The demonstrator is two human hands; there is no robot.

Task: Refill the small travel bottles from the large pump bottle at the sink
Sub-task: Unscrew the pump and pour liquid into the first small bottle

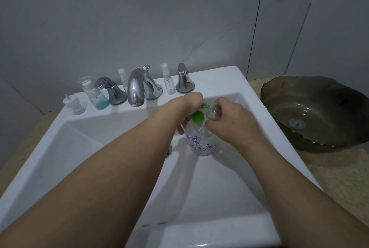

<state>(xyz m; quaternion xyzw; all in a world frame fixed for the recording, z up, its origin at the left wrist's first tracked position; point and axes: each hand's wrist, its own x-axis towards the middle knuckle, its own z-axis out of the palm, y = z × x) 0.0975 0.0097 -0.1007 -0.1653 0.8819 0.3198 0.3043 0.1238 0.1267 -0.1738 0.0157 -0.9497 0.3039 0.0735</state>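
The large pump bottle (200, 140) stands upright inside the sink (229, 80), toward its right wall. The left hand (191, 101) presses on the green pump head (198, 115) from above; whether its fingers curl cannot be told. The right hand (229, 118) grasps a small clear travel bottle (214, 112), tilted, mouth just beside the spout. Judged: filling underway; the mouth must stay under the spout.

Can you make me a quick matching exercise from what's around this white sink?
Things:
1. large clear pump bottle with green pump
2. small clear bottle with blue liquid
3. dark glass bowl
4. chrome faucet spout

Places:
A. counter right of the sink
B. back ledge, centre
C. over the basin, between both hands
D. back ledge, left

Pairs: 1-C, 2-D, 3-A, 4-B
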